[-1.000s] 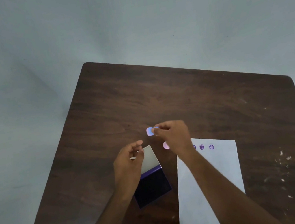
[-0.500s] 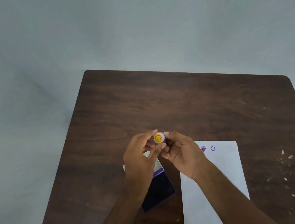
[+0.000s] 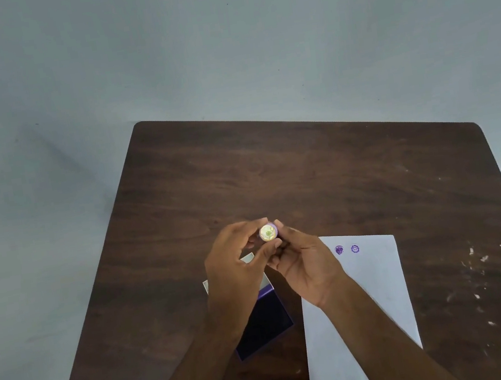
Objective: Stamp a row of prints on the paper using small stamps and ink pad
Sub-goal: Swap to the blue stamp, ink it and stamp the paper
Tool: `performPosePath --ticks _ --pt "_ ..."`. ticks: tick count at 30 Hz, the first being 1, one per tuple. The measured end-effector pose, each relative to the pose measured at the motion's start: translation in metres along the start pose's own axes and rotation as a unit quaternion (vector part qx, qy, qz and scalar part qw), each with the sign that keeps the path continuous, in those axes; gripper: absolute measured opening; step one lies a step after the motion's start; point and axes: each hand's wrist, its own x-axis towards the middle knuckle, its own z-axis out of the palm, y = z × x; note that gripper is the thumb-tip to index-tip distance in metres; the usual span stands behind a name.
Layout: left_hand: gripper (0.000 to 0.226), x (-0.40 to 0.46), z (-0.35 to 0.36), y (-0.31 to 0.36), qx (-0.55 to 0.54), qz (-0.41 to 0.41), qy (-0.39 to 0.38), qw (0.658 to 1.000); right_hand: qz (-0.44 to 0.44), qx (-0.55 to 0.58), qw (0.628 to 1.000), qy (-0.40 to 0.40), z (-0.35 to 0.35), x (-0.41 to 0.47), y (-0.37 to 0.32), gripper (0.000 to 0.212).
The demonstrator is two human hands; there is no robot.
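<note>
Head view: ink pad [image 3: 263, 325] open on counter [image 3: 305, 175], partly under left hand [image 3: 236, 270]. Left hand and right hand [image 3: 306, 264] both pinch small stamp [image 3: 268, 232], raised. Paper [image 3: 367, 295] right, two purple prints [image 3: 346, 249], designs possibly faces, blurry.

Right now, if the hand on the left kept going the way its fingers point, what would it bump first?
The left hand points up and right at the small stamp it pinches; just past it is the right hand, then bare table. Depth is unclear.
</note>
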Motion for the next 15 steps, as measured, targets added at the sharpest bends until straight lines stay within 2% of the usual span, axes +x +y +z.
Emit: performPosePath --ticks 6,15 --pt "0.038 -0.005 0.002 0.004 -0.005 -0.014 0.008 1.0 -0.022 -0.002 1.0 -0.019 -0.003 -0.002 -0.001 0.026" --pt "0.037 -0.002 0.003 -0.01 -0.023 -0.032 0.031 0.999 -0.024 0.016 0.998 0.057 -0.009 -0.001 -0.004 0.035"
